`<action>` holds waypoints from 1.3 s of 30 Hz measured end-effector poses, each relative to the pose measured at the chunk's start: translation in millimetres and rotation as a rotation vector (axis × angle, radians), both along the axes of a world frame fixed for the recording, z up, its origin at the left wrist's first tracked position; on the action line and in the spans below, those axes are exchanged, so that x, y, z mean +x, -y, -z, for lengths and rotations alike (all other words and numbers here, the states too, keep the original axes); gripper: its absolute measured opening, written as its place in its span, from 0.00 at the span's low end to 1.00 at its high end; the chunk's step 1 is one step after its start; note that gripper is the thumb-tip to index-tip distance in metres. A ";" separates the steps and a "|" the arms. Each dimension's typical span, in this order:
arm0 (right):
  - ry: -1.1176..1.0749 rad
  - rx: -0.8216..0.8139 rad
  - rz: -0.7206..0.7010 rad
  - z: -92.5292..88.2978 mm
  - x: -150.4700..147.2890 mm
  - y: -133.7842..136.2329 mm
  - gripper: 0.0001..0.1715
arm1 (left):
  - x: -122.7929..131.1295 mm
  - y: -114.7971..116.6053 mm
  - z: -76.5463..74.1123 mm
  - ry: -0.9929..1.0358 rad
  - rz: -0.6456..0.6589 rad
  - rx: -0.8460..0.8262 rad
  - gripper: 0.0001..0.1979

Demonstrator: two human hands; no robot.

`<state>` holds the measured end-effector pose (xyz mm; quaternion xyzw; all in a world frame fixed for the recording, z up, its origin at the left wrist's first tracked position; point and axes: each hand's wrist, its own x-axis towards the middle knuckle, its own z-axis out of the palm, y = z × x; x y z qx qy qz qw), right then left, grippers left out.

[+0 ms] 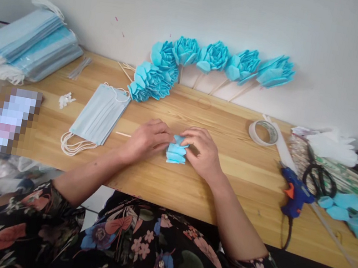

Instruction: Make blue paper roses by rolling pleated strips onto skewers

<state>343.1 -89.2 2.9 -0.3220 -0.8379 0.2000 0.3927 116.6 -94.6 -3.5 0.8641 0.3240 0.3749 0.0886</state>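
Note:
Over the middle of the table, a small bundle of light-blue petals (pixel 176 153) is pinched between both hands. My left hand (pixel 150 140) is closed at its left side, fingertips at the upper petals. A thin pale stick (pixel 123 134) pokes out to the left from under that hand; whether it joins the petals is hidden. My right hand (pixel 201 152) is closed too, thumb and fingers pressed on the petals' right edge. Behind the hands, several finished blue flowers (pixel 213 57) on sticks lean against the wall, and more cluster at their left (pixel 155 74).
To the left lie face masks (pixel 99 115), a mask pile (pixel 35 44), white scraps (pixel 66 100) and a blurred-out phone-like object (pixel 8 118). On the right are a tape roll (pixel 253 131), a blue glue gun (pixel 295 194) and loose blue petals (pixel 349 201). The table's front edge runs close to my body.

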 end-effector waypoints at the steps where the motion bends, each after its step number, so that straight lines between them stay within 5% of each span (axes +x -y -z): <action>1: 0.002 0.004 -0.004 0.2 -0.3 0.2 0.12 | -0.3 0.0 -0.1 0.006 0.003 0.002 0.08; 11: -0.006 -0.076 -0.009 -1.7 -0.7 1.8 0.10 | -1.7 0.8 -3.7 0.101 -0.011 -0.145 0.07; 19: -0.560 -0.675 -0.112 -4.3 3.2 1.4 0.35 | -7.3 -12.1 -25.7 0.668 -0.072 -0.752 0.11; 27: -0.892 -0.898 -0.144 -10.4 -2.0 -1.9 0.46 | 12.1 -36.1 -64.7 1.069 0.041 -1.304 0.14; 33: -0.978 -0.919 -0.144 -3.8 -6.5 -4.3 0.50 | 45.5 -33.6 -52.5 1.182 0.065 -1.639 0.07; 39: -1.036 -0.924 -0.128 1.6 -5.2 -8.7 0.56 | 59.4 -31.1 -29.9 1.167 0.025 -1.697 0.08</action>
